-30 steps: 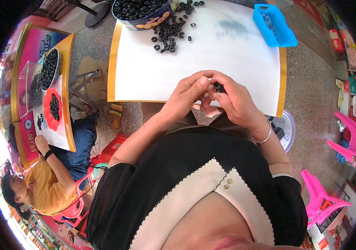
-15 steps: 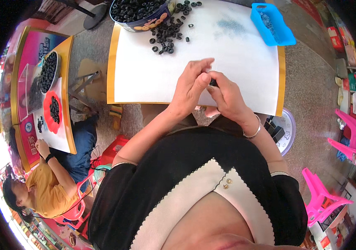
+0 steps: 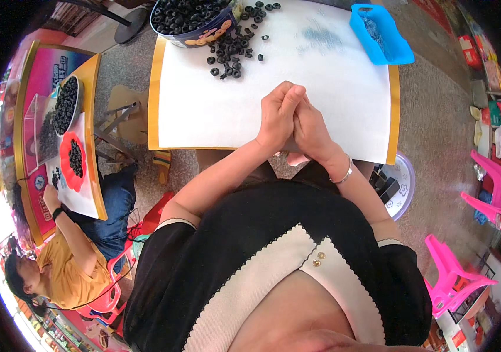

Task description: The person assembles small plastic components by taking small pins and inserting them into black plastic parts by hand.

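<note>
Over the near edge of the white-topped bench [image 3: 203,111], the left hand [image 3: 278,117] and right hand [image 3: 311,132] press together with fingers closed against each other, and whether anything sits between them cannot be told. Well beyond the hands, at the far edge of the bench, loose black rings [image 3: 233,50] lie scattered just beside a round tin [image 3: 189,20] heaped with more of them. A blue tray [image 3: 379,35] stands at the far right corner of the bench.
</note>
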Demonstrator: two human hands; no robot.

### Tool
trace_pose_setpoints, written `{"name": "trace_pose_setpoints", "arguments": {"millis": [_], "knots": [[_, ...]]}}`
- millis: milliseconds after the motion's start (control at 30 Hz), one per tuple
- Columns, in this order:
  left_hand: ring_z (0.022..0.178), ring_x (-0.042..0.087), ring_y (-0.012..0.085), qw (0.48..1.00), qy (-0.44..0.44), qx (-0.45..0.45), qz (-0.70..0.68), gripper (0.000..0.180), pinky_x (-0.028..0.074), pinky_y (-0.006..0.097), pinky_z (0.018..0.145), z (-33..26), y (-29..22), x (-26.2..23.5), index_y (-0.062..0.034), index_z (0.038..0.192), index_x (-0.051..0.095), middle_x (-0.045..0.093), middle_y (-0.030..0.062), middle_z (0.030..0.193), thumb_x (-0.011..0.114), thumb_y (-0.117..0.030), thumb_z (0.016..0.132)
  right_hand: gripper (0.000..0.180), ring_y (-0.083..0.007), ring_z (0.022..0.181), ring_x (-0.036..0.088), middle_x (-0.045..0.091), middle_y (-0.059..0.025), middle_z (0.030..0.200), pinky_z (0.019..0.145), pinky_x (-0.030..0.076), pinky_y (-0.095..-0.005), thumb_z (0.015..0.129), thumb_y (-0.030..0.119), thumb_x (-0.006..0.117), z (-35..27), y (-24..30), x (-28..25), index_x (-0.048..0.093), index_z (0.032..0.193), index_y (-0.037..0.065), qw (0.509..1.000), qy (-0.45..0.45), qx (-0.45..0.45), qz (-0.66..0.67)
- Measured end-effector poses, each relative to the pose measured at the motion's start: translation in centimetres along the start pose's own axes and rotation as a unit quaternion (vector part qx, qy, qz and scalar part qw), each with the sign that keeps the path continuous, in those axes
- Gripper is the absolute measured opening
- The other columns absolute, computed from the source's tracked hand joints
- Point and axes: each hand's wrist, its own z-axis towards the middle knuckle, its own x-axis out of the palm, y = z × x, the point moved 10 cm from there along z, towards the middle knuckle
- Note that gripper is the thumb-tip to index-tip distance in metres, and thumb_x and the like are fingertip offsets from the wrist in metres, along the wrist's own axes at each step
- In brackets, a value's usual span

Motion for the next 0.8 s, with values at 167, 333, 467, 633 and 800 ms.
{"name": "trace_pose_setpoints", "arguments": {"millis": [167, 333, 467, 633, 800], "knots": [[0.089, 0.059, 0.0194, 0.983, -0.05, -0.015, -0.176, 0.053, 0.048, 0.034, 0.083, 0.8, -0.6, -2.2, 0.0043, 0.106, 0.056, 0.062, 0.0109, 0.092, 0.031, -0.043, 0.101, 0.03, -0.0333, 0.089, 0.059, 0.058, -0.0177, 0.099, 0.078, 0.047, -0.0376, 0.091, 0.011, 0.049, 1.0, 0.9, -2.0, 0.053, 0.119, 0.003, 0.997, 0.021, 0.033, 0.06], [0.08, 0.06, 0.014, 0.971, 0.043, -0.144, -0.186, 0.027, 0.049, 0.026, 0.075, -0.4, 0.0, -1.0, 0.004, 0.104, 0.057, 0.062, 0.0091, 0.092, 0.059, -0.021, 0.093, 0.029, -0.0277, 0.087, 0.053, 0.053, -0.0118, 0.095, 0.077, 0.045, -0.0342, 0.087, 0.009, 0.056, 1.7, 2.3, -3.5, 0.058, 0.115, 0.004, 0.999, 0.0, -0.038, 0.013], [0.079, 0.06, 0.0132, 0.962, 0.009, -0.168, -0.213, 0.024, 0.049, 0.026, 0.073, -0.1, 1.1, -1.8, 0.0026, 0.102, 0.059, 0.063, 0.0065, 0.09, 0.061, -0.019, 0.092, 0.032, -0.0283, 0.089, 0.053, 0.052, -0.0124, 0.097, 0.078, 0.044, -0.0342, 0.081, 0.006, 0.06, 1.5, 3.8, -3.6, 0.059, 0.113, 0.003, 0.992, -0.02, -0.085, -0.09], [0.075, 0.059, 0.0113, 0.953, 0.075, -0.184, -0.229, 0.029, 0.049, 0.025, 0.071, 0.1, 0.5, -1.1, 0.002, 0.103, 0.06, 0.064, 0.0078, 0.092, 0.059, -0.025, 0.093, 0.026, -0.026, 0.083, 0.057, 0.056, -0.0114, 0.092, 0.074, 0.046, -0.0348, 0.079, 0.003, 0.06, 3.8, 3.8, -5.4, 0.06, 0.105, 0.003, 0.997, -0.017, -0.054, -0.055], [0.073, 0.058, 0.0121, 0.987, 0.019, -0.112, -0.113, 0.027, 0.049, 0.026, 0.07, 1.6, 0.4, -3.7, 0.0017, 0.103, 0.059, 0.063, 0.0072, 0.089, 0.058, -0.023, 0.093, 0.02, -0.0193, 0.071, 0.054, 0.057, -0.008, 0.084, 0.066, 0.045, -0.0307, 0.083, 0.009, 0.063, 12.7, 8.0, -13.0, 0.063, 0.102, 0.007, 0.945, -0.179, -0.193, -0.196]]}}
